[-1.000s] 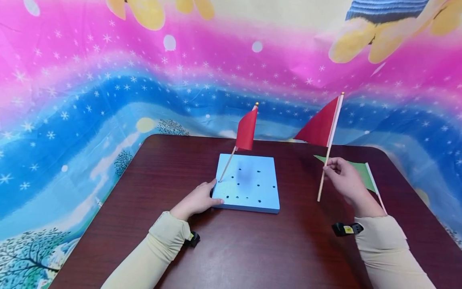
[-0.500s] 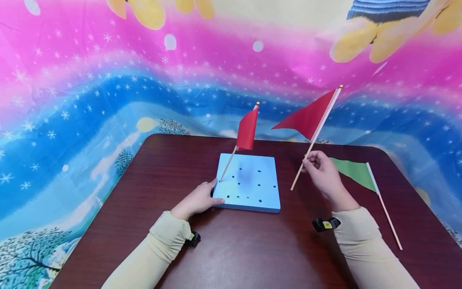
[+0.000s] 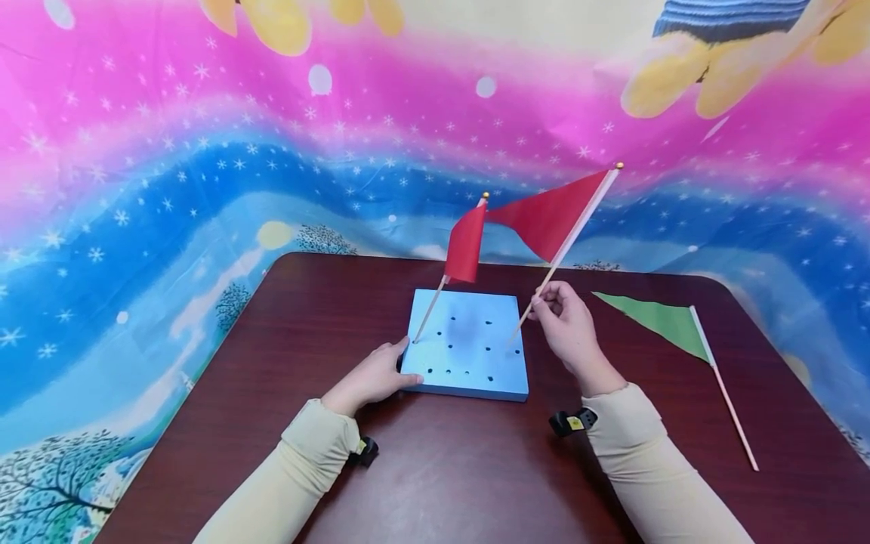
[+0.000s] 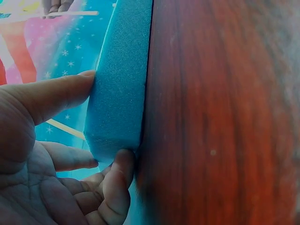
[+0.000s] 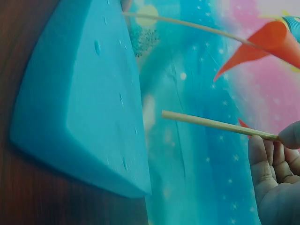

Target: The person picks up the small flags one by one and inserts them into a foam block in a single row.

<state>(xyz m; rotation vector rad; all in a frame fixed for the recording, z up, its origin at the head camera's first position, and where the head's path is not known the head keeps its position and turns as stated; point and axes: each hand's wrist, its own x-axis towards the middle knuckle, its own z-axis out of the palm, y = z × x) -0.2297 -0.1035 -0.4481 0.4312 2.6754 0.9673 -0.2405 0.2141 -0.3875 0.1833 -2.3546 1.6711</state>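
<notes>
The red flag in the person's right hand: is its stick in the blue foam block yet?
Not yet. In the right wrist view the held flag's stick ends in the air, short of the foam block.

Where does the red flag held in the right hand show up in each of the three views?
Head: flag at centre right, stick pinched by the right hand.
Left wrist: its stick only, along the top left edge.
Right wrist: stick crossing the middle.
Shared landmark: the blue foam block.

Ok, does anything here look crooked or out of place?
The red flag already planted in the foam block leans away instead of standing upright. A green flag lies flat on the table, apart from the block. Nothing looks spilled or damaged.
</notes>
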